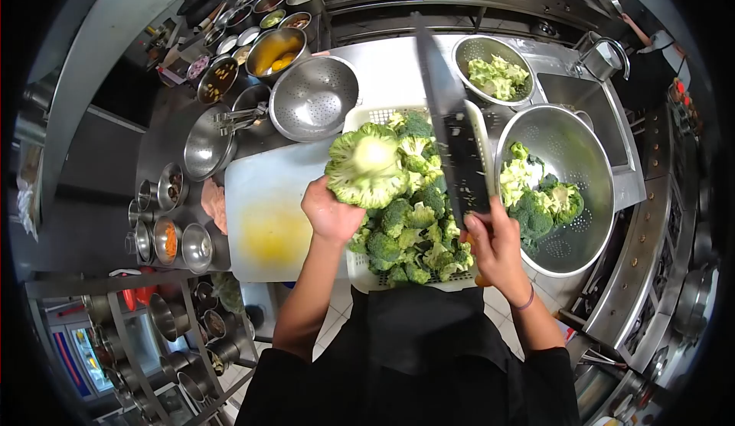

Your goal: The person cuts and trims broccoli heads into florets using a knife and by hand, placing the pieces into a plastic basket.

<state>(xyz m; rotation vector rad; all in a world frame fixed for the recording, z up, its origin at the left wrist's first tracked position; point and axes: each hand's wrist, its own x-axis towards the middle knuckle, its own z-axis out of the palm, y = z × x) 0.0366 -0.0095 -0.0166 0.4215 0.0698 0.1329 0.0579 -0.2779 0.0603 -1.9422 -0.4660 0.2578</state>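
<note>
My left hand holds a large broccoli head with its cut stem side up, over the left part of a white perforated basket. Broccoli pieces fill that basket. In my right hand is a large dark-bladed knife, its blade pointing away from me over the basket's right side, with small bits stuck on it. To the right, a big steel colander holds more broccoli florets.
A white cutting board with a yellow stain lies left of the basket. Behind stand an empty colander and a colander of pale green leaves. A sink is at the right. Another person stands far right.
</note>
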